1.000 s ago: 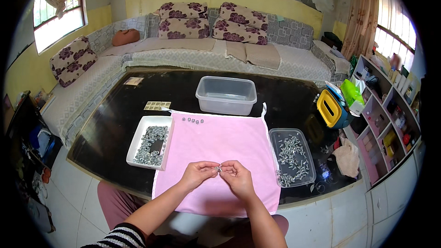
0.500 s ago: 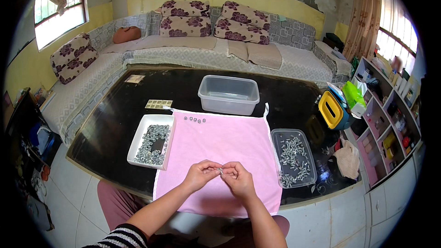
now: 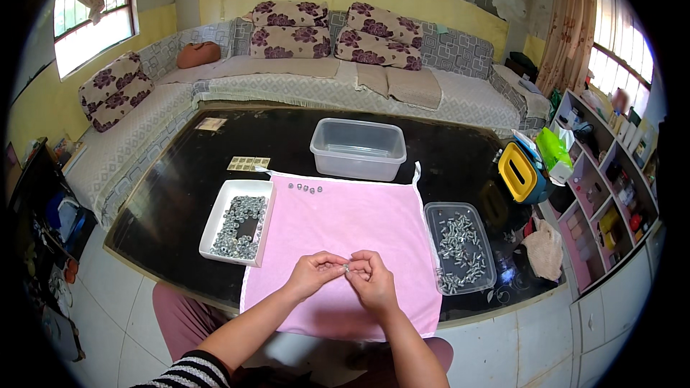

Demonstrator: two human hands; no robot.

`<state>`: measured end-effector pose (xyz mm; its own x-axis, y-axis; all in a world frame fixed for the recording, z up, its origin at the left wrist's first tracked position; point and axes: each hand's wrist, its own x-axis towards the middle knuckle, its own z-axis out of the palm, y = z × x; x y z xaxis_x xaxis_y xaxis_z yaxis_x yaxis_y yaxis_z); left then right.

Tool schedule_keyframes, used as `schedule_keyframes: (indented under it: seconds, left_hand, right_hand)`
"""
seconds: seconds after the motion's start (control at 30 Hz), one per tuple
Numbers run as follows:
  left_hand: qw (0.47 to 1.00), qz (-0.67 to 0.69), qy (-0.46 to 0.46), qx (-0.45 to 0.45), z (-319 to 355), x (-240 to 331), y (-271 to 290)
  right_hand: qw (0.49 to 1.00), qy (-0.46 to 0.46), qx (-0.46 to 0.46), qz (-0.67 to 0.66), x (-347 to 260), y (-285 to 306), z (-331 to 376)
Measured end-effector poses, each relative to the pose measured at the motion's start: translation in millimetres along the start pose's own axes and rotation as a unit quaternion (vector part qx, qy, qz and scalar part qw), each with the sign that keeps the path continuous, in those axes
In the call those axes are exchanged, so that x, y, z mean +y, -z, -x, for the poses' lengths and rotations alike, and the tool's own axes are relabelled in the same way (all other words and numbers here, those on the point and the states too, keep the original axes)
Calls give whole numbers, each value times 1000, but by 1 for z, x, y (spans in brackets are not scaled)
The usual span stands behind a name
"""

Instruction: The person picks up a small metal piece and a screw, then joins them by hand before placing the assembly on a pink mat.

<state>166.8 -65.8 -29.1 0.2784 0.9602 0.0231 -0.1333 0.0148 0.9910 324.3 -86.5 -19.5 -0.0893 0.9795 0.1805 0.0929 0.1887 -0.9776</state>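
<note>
Low in the middle of the frame, the left hand (image 3: 314, 273) and the right hand (image 3: 370, 279) meet fingertip to fingertip over the pink cloth (image 3: 345, 244), both pinched on one small metal piece (image 3: 347, 268) held between them (too small to tell whether it is a bolt, a nut, or the two joined). Neither hand rests on the cloth; the piece hangs just above it, near its lower edge.

To the left of the cloth, touching its edge, a white tray (image 3: 215, 215) holds grey nuts. At the right edge of the cloth a clear tray (image 3: 460, 248) holds a heap of bolts. A short row of finished pieces (image 3: 305, 188) lies near the cloth's upper left corner, and an empty clear tub (image 3: 357, 148) stands just beyond the cloth's top edge on the dark glass surface (image 3: 180, 187).

The likeliest slip, as I judge it, is the piece escaping the pinch: the grip is on the very fingertips. Dropped over the cloth it would probably stay put, but the hands sit close to the near edge, so a bounce could carry it over the surface's rim to the tiled floor (image 3: 122, 323).
</note>
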Motion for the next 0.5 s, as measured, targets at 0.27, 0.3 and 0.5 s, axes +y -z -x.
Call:
schedule_keyframes:
  seconds: [0.27,0.3,0.5]
  left_hand:
    - [999,20,28,-6,-1,3,-1]
    - [999,25,28,-6,-1,3,0]
    - [998,51,42,-7,0,4,0]
  right_hand:
    - [996,-23,21,-84,9,0,-2]
    - [994,-30,20,-103,11,0,-2]
    - [969,-52,15,-242,16,-1,-4]
